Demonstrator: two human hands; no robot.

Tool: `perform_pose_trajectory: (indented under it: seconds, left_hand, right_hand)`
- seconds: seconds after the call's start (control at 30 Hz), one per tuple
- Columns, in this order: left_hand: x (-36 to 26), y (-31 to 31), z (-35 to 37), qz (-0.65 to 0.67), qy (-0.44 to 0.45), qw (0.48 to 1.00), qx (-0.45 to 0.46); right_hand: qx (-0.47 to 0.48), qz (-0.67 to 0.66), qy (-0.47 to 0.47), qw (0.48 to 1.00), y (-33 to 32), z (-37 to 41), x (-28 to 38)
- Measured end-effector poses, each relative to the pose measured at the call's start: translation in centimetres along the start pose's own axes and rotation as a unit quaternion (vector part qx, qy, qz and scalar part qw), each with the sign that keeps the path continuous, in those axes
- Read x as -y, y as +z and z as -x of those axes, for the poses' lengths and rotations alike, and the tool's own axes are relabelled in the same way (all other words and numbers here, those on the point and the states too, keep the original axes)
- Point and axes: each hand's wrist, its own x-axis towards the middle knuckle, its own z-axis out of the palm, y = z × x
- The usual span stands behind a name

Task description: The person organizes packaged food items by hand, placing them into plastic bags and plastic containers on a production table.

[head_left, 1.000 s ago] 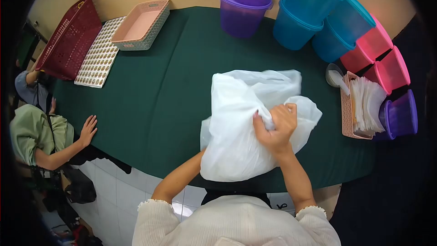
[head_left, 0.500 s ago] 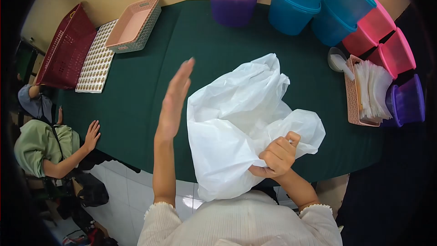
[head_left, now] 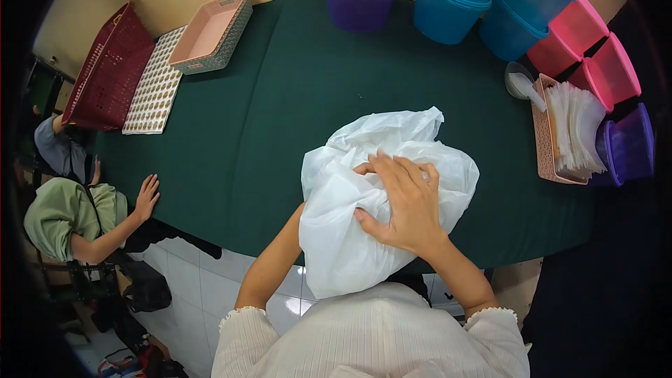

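A white plastic bag (head_left: 343, 238), crumpled and puffed out, is in front of my chest, over the near edge of the table. My right hand (head_left: 409, 206) lies across the top of it, fingers curved and thumb apart, with some of the plastic between them. My left forearm (head_left: 273, 266) reaches up behind the bag's left side. The bag hides my left hand, so its fingers do not show.
Purple (head_left: 360, 3), blue (head_left: 448, 14) and pink tubs (head_left: 609, 73) line the back and right. A pink basket (head_left: 546, 136) holds clear sleeves beside a scoop (head_left: 521, 87). At left are a maroon basket (head_left: 112, 70), a shallow basket (head_left: 213, 35) and another person's hand (head_left: 145, 198).
My left hand, raised and flat beside the bag before, has gone behind or into it. My right hand has shifted from a fist at the bag's right to its top, fingers looser.
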Motion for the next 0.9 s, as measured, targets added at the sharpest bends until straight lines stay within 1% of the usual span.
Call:
perform_pose_trajectory:
  seconds: [0.03,0.1,0.13,0.2,0.23,0.27,0.3,0.33,0.37,0.4,0.43,0.47,0.5,0.53,0.57,0.6,0.63,0.67,0.7,0.77,0.8,0.83,0.87,0.9]
  left_hand:
    - [0.3,-0.2,0.5,-0.006,-0.014,1.0,0.01]
    - [0.9,-0.5,0.5,-0.016,-0.044,0.998,0.031]
    - [1.3,-0.8,0.7,-0.02,-0.057,0.997,0.042]
    - [1.3,-1.2,0.0,-0.032,-0.081,0.994,0.065]
    - [0.9,-1.0,-0.6,-0.077,0.038,0.99,-0.113]
    - [0.5,-1.1,-1.6,-0.095,0.026,0.979,-0.18]
    - [0.5,-0.9,-2.4,-0.095,0.027,0.979,-0.179]
    - [0.9,-0.3,-3.1,-0.246,0.106,0.951,-0.154]
    - [1.7,0.2,-3.6,-0.389,0.182,0.895,-0.124]
    - [4.3,1.1,-3.6,-0.332,0.145,0.932,0.005]
    - [6.4,2.4,-3.3,-0.428,0.195,0.879,0.076]
    - [6.1,2.7,-2.8,-0.422,0.191,0.88,0.11]
    - [5.7,2.8,-2.1,-0.414,0.186,0.879,0.146]
    - [5.5,3.1,-1.0,-0.413,0.189,0.878,0.15]
    - [5.4,3.2,0.3,-0.019,0.045,0.996,0.072]
    - [5.5,3.1,1.2,0.377,-0.111,0.919,-0.022]
    - [6.0,2.4,1.7,0.377,-0.111,0.919,-0.021]
    - [7.1,1.4,2.2,0.387,-0.124,0.912,-0.047]
    - [8.6,0.4,2.6,0.398,-0.137,0.904,-0.073]
    - [11.1,-1.2,2.9,0.421,-0.162,0.883,-0.126]
    - [11.6,-1.4,2.9,0.432,-0.176,0.871,-0.152]
    - [3.3,-2.1,1.7,0.155,-0.212,0.951,-0.164]
    - [1.8,-4.1,2.1,-0.111,-0.072,0.985,-0.109]
    - [1.2,-4.8,3.0,-0.159,-0.018,0.959,-0.235]
  right_hand:
    - [-0.001,0.0,-0.001,1.0,0.0,0.0,0.2]
    - [0.039,0.0,0.025,0.999,0.0,0.0,0.6]
    - [0.039,0.001,0.025,0.999,0.3,0.3,0.3]
    - [-0.025,0.038,0.025,0.999,1.4,1.0,-0.5]
    - [-0.027,0.04,0.025,0.999,1.2,1.4,-0.4]
    - [-0.016,0.036,0.022,0.999,0.8,1.8,-0.1]
    - [-0.004,0.032,0.018,0.999,0.6,2.1,0.2]
    - [-0.026,0.023,0.001,0.999,0.7,2.4,0.4]
    - [-0.027,0.025,0.001,0.999,0.5,2.5,0.5]
    - [-0.048,0.02,-0.003,0.999,0.2,2.5,0.6]
    - [-0.07,0.016,-0.007,0.997,-0.1,2.5,0.6]
    - [-0.072,0.019,-0.006,0.997,-0.4,2.3,0.2]
    - [-0.105,0.032,0.019,0.994,-0.6,2.0,-0.5]
    - [-0.138,0.044,0.045,0.988,-0.8,1.7,-1.1]
    - [-0.138,0.047,0.049,0.988,-0.6,1.3,-1.6]
    - [-0.136,0.053,0.063,0.987,-0.3,0.7,-2.1]
    - [-0.136,0.057,0.075,0.986,0.3,0.0,-2.5]
    - [-0.109,0.047,0.101,0.988,1.1,-0.7,-2.7]
    - [-0.11,0.048,0.1,0.988,1.9,-1.2,-3.0]
    - [-0.032,0.082,0.128,0.988,3.2,-2.4,-3.8]
    - [-0.031,0.083,0.128,0.988,3.5,-2.9,-3.9]
    - [0.015,0.086,0.141,0.986,3.8,-3.3,-4.1]
    - [0.059,0.088,0.154,0.982,4.1,-3.8,-4.3]
    - [0.057,0.087,0.159,0.982,4.5,-4.2,-4.4]
